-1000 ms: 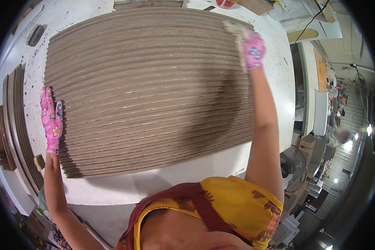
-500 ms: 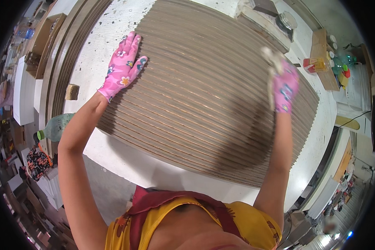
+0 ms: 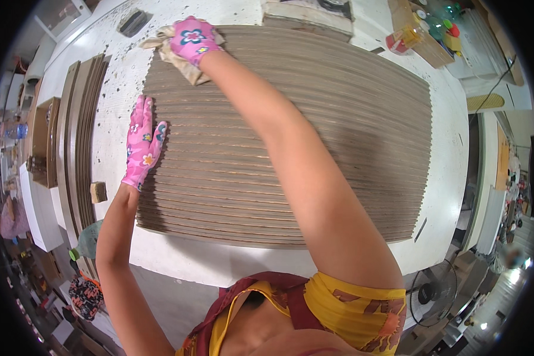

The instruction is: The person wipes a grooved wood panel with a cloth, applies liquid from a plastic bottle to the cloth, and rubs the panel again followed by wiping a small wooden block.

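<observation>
Long grey-brown strips [image 3: 374, 142] lie side by side in a wide sheet on the white table [image 3: 445, 172]. My left hand [image 3: 142, 142], in a pink flowered glove, rests flat along the strips' left ends, fingers stretched out and thumb apart. Gloved the same way, my right hand [image 3: 193, 40] reaches across to the far left corner of the sheet. It is closed on a crumpled beige cloth [image 3: 184, 70], pressed against the strips and hanging past their ends. The palm side of the right glove is hidden.
More strips [image 3: 83, 136] are stacked on the left, near a small tan block [image 3: 98, 192] and a green bottle [image 3: 89, 237]. A dark grey block [image 3: 133, 24] lies at the far left. A jar [image 3: 402, 41] stands far right; a fan [image 3: 430, 292] is near right.
My right hand has swept with the cloth from the right side of the strips to their far left corner. The left hand stays flat at the left ends; the view has shifted.
</observation>
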`<state>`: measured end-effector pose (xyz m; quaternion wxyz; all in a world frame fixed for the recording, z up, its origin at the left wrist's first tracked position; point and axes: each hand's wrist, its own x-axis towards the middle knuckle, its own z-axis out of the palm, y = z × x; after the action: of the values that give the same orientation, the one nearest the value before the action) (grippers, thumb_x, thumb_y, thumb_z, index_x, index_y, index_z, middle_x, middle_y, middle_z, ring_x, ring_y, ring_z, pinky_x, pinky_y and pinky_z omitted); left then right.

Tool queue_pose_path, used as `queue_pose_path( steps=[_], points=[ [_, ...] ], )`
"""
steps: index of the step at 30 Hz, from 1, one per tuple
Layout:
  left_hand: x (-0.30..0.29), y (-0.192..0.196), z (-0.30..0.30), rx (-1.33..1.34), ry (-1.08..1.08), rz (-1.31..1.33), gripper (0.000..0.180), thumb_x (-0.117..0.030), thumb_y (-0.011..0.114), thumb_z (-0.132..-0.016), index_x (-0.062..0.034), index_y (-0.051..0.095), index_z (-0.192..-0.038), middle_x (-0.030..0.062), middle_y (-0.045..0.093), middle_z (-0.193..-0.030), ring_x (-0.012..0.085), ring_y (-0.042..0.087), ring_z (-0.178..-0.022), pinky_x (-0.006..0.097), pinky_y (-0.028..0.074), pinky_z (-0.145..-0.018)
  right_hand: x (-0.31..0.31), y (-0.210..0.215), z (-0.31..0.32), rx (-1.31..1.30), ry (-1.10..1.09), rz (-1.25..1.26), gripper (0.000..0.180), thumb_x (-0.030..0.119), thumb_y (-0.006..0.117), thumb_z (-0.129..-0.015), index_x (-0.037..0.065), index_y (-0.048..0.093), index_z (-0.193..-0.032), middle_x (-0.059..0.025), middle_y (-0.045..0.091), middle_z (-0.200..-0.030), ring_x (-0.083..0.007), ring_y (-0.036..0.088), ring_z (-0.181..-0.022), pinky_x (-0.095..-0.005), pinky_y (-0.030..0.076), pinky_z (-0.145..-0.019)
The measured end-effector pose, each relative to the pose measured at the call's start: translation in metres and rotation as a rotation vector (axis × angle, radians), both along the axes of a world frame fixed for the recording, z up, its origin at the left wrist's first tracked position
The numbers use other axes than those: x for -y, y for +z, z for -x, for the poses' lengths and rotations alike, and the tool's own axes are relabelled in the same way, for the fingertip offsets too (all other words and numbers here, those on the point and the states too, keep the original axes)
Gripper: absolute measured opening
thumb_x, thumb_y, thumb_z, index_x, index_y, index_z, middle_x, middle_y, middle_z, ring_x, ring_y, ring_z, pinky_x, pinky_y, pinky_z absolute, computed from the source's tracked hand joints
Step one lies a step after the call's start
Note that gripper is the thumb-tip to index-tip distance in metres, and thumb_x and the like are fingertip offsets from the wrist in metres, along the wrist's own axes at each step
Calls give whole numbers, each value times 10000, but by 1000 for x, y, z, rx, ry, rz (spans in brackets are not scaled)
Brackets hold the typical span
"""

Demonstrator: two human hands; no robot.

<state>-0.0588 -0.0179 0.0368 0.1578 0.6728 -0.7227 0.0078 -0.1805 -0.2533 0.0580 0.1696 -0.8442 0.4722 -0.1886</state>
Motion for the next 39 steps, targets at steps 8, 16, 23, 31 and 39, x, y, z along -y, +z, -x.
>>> queue_pose_path(
  steps=[8, 16, 23, 31, 39],
  points=[
    [-6, 3, -5, -26, 3, -10, 580, -233, 504, -958, -53, 285, -1465, 197, 245, -1518, 342, 285, -1382, 385, 235, -1137, -14, 10, 252, -187, -241, 141, 349, 281, 529, -827, 106, 627, -1113, -193, 611, -1043, -344, 634, -911, -469, 518, -766],
    [-1, 2, -4, 13, 5, -19, 564, -212, 490, -962, -41, 288, -1460, 211, 246, -1514, 341, 262, -1395, 385, 205, -1146, -5, 13, 538, -398, -905, 157, 442, 455, 489, -846, 129, 672, -1081, -166, 664, -1024, -369, 636, -983, -488, 509, -828],
    [-6, 11, 6, 52, 39, -7, 534, -213, 516, -944, -2, 364, -1411, 240, 305, -1476, 364, 295, -1371, 402, 240, -1130, -13, -6, 528, -604, -922, 317, 400, 373, 554, -821, 169, 635, -1155, -165, 631, -1088, -375, 625, -981, -483, 513, -807],
    [-8, 3, -4, 37, 24, 40, 599, -303, 517, -942, -28, 318, -1436, 217, 279, -1494, 401, 349, -1321, 428, 299, -1099, -32, -11, 260, -328, -467, 332, 384, 336, 594, -818, 71, 627, -1094, -158, 622, -1028, -286, 602, -954, -446, 493, -810],
    [0, -16, -10, -26, 43, 89, 577, -231, 520, -933, 72, 335, -1388, 295, 361, -1413, 412, 377, -1298, 431, 306, -1088, -115, 0, -6, 18, 114, 302, 201, 186, 568, -760, 82, 642, -914, -162, 620, -821, -272, 630, -747, -386, 515, -651]
  ],
)
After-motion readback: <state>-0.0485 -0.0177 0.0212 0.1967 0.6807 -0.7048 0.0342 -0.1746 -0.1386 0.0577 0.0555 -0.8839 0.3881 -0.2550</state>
